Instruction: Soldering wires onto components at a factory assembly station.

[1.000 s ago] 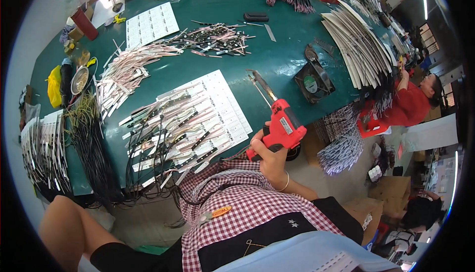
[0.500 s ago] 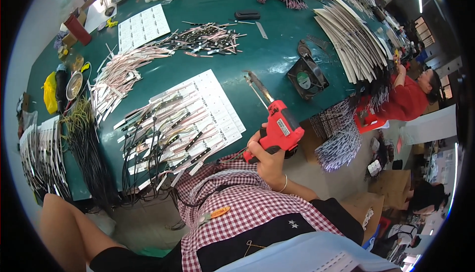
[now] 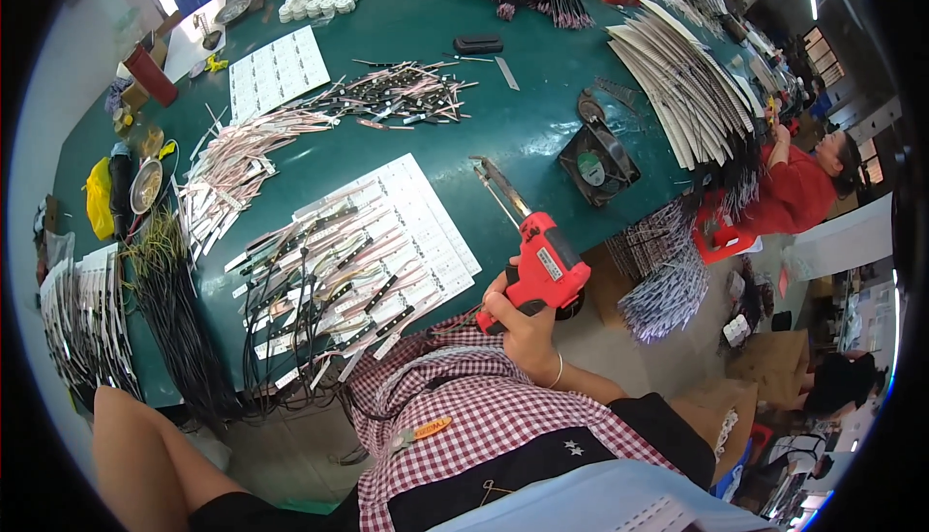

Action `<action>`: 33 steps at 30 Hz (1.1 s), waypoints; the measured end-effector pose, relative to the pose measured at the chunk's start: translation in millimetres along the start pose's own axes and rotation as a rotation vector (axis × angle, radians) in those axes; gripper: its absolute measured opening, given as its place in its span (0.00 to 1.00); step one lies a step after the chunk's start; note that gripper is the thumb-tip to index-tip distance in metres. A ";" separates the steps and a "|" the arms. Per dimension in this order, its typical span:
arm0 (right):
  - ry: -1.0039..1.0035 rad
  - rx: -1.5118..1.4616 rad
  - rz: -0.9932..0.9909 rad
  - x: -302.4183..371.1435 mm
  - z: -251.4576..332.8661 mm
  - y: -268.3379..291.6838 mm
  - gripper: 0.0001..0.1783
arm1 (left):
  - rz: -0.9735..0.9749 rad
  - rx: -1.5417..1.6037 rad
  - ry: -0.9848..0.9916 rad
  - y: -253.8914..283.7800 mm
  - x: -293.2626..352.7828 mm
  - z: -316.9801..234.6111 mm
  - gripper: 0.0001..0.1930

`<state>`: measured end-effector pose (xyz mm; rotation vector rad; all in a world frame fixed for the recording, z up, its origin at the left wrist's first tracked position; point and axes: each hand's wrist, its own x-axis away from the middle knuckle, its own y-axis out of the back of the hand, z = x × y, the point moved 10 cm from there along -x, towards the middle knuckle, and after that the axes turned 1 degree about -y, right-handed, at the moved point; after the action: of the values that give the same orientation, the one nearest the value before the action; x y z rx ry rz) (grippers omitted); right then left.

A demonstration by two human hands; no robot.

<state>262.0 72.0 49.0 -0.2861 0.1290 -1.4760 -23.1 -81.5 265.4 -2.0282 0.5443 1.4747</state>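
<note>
My right hand (image 3: pixel 521 324) is closed around the grip of a red pistol-shaped soldering gun (image 3: pixel 544 267). The gun's long metal tip (image 3: pixel 495 180) points up and away over the green table (image 3: pixel 542 116). It hovers at the table's near edge, just right of a white label sheet (image 3: pixel 426 213) covered with thin strips and black wires (image 3: pixel 339 261). My left hand does not show; only a bare limb (image 3: pixel 131 450) with a black sleeve appears at the lower left. A checked cloth (image 3: pixel 464 397) lies over my lap.
A small black fan (image 3: pixel 598 162) sits beyond the gun's tip. Fanned stacks of white strips (image 3: pixel 682 77) line the right edge. Black wire bundles (image 3: pixel 174 310) and strip piles (image 3: pixel 232 155) fill the left. A person in red (image 3: pixel 798 193) works at the right.
The soldering gun stays in my right hand and sits slightly lower in the picture. The whole view has shifted a little.
</note>
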 end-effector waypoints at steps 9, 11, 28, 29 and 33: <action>0.014 0.016 -0.030 -0.4 1.7 -0.7 0.26 | -0.039 0.078 -0.142 -8.9 -15.6 -19.4 0.12; -0.021 -0.015 0.004 0.0 -3.3 -7.1 0.26 | -0.052 0.092 -0.183 -15.2 -23.6 -26.2 0.12; -0.084 0.018 0.075 2.2 -9.3 -15.9 0.26 | 0.992 0.339 1.306 -134.2 257.3 21.9 0.06; -0.090 0.016 0.058 2.8 -9.4 -15.3 0.26 | 0.991 0.341 1.326 -136.7 259.4 19.4 0.06; -0.057 -0.019 0.020 -2.9 -7.2 -11.1 0.27 | 1.005 0.363 1.356 -134.5 260.9 25.2 0.05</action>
<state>249.1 73.3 44.9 -0.3410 0.0996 -1.4457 123.2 37.9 39.3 -2.2416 2.3687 -0.0035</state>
